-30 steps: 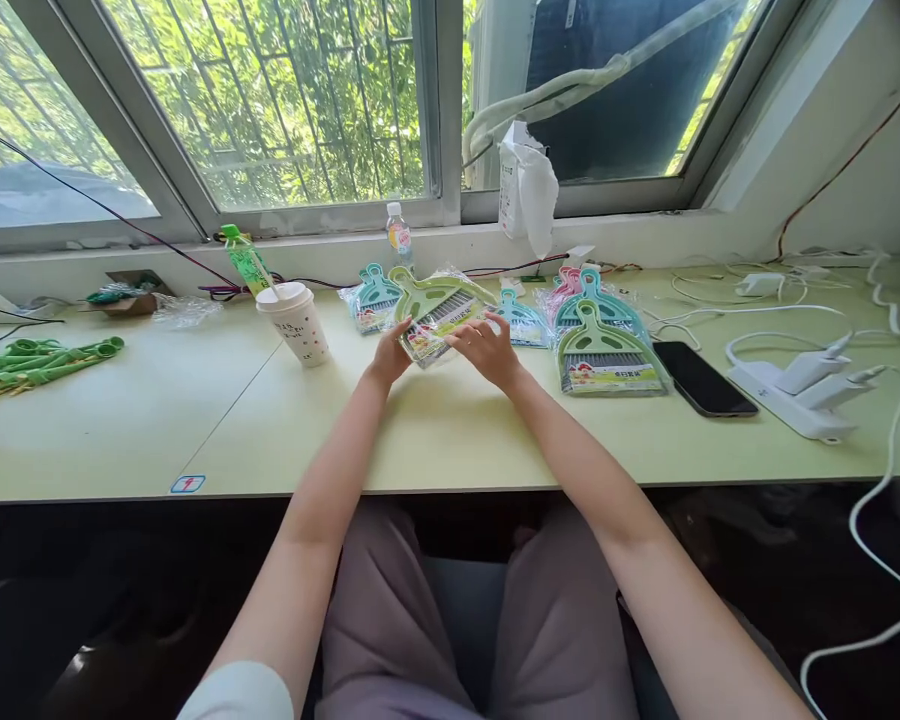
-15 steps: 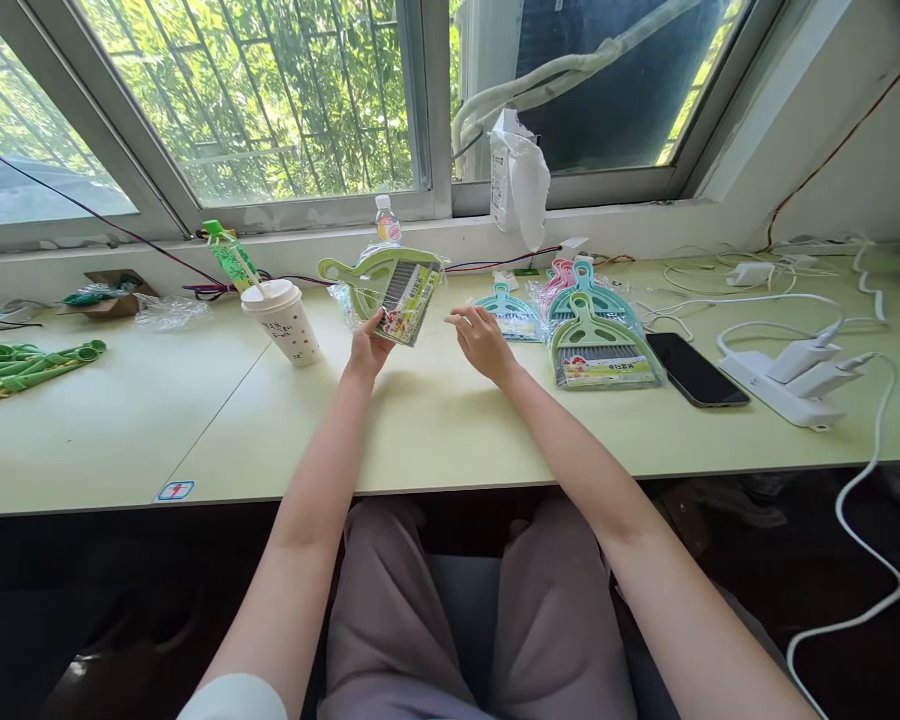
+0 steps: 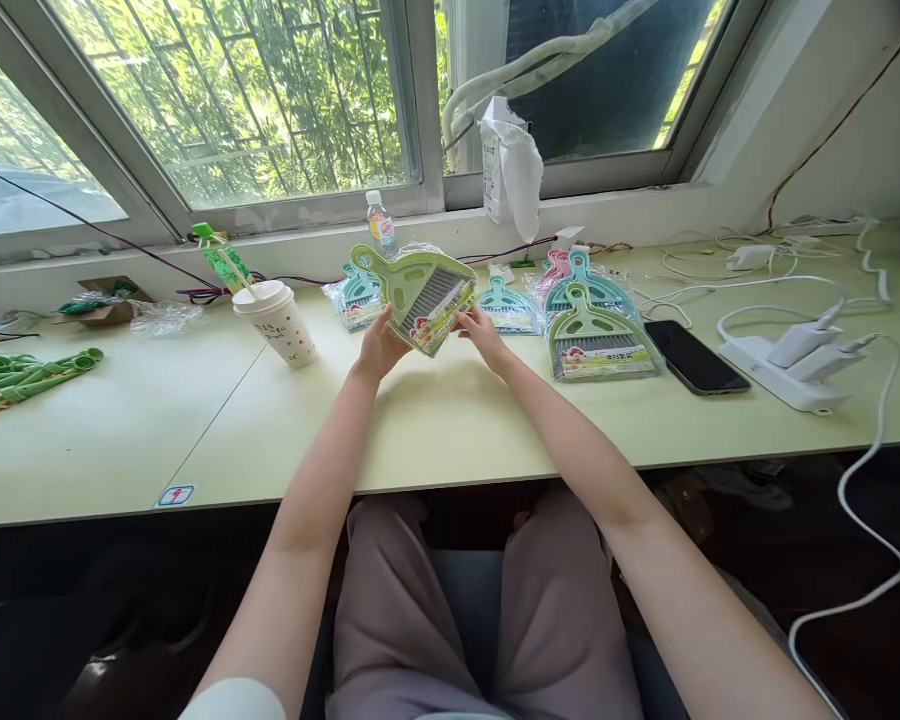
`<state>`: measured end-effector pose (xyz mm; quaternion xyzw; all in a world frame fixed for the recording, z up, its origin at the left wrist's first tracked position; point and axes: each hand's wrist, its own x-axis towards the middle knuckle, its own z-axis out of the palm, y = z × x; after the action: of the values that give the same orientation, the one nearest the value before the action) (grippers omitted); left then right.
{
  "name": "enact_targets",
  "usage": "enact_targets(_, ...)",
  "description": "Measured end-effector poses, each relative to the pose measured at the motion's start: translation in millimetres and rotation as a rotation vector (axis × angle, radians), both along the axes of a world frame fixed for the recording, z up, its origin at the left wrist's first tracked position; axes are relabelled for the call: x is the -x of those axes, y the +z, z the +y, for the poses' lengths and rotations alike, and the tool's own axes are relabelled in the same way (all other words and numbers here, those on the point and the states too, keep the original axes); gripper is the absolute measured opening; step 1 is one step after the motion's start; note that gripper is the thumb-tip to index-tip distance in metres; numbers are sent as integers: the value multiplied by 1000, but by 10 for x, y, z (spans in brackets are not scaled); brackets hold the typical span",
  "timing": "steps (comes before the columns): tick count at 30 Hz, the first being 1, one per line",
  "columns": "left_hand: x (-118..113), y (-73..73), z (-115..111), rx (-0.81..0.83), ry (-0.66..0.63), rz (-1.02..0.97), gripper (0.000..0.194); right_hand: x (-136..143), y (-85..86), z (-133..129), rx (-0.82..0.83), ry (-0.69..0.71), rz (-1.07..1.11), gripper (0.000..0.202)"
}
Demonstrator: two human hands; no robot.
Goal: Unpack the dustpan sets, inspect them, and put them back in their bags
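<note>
Between my hands, a green dustpan and brush set (image 3: 429, 292) in clear wrapping is held up tilted above the table, its handle toward the upper left. My left hand (image 3: 381, 346) grips its lower left side. At its right edge, my right hand (image 3: 486, 338) pinches the wrapped corner. A blue set (image 3: 360, 296) lies behind my left hand, and a smaller blue one (image 3: 508, 306) lies behind my right. To the right, another green set (image 3: 601, 340) rests in front of a larger blue set (image 3: 581, 275) and a pink one (image 3: 556, 268), all wrapped in plastic.
A paper cup (image 3: 276, 322) with a straw stands left of my hands. A black phone (image 3: 696, 357) and a white power strip (image 3: 784, 372) with cables lie right. A small bottle (image 3: 380, 224) stands behind. Green bundled strips (image 3: 34, 378) lie far left on the pale table (image 3: 420, 440).
The green dustpan set has moved right and turned slightly, uncovering the blue set behind it. My right hand has come in and taken hold of its right edge.
</note>
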<state>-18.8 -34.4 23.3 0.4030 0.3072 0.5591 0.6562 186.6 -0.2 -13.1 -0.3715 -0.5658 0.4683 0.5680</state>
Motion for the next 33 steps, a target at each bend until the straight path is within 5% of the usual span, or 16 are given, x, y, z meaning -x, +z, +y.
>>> enact_targets(5, 23, -30, 57, 69, 44, 92, 27, 19, -72, 55, 38, -62, 125, 47)
enact_targets(11, -55, -66, 56, 43, -7, 45, 26, -50, -131, 178, 69, -314, 123, 57)
enact_targets(13, -83, -71, 48, 22, -38, 14, 29, -80, -87, 165, 85, -271, 176, 54)
enact_targets(19, -80, -9, 15, -80, -51, -16, 39, -56, 78, -36, 143, 142, 250, 37)
enact_targets(23, -50, 28, 14, -82, -79, 30, 66, 25, 125, -171, 209, 151, 266, 28)
enact_targets(33, 19, -304, 383, 66, 361, 145, 43, 141, 197, -226, 280, -96, 311, 8)
